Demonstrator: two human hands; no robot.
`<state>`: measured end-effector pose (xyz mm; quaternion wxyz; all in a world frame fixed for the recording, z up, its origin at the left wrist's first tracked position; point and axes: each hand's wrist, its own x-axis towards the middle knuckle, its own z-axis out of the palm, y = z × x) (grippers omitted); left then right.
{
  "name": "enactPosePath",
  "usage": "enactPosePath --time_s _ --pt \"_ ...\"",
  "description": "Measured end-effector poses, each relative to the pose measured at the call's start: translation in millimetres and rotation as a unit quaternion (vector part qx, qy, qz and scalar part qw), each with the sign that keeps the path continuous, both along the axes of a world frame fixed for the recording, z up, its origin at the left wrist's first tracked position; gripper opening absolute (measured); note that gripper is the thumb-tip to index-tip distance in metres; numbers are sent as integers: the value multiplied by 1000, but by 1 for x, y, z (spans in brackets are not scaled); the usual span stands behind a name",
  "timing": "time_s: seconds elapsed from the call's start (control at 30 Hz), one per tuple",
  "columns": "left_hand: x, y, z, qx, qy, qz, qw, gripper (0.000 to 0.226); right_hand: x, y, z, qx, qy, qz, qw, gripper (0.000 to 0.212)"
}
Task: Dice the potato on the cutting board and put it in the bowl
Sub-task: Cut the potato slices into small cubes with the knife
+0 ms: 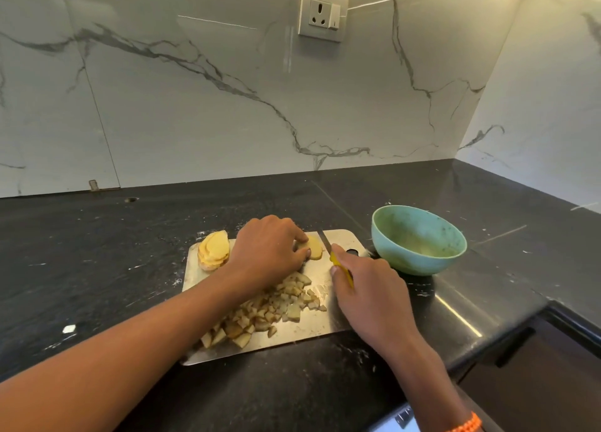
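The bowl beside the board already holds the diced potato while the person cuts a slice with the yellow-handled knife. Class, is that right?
Not quite. The head view shows the bowl holds no dice; the diced potato lies heaped on the cutting board. The rest stands: the right hand holds the knife at the slice.

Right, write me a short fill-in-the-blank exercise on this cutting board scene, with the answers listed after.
1. The right hand grips a small knife with a ____ handle.
2. The left hand holds a pale potato piece on the ____ cutting board.
3. The pile of diced potato cubes lies on the board, not in the ____ bowl.

Answers: yellow; metal; green
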<state>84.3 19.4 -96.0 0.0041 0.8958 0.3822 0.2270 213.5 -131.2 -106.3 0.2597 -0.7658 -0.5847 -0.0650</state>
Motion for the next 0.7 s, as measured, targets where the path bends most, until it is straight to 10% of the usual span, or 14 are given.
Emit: enactPosePath --time_s 0.7 --pt "2 3 -2 -8 -15 19 1000 43 -6 3 0 0 -55 0 998 47"
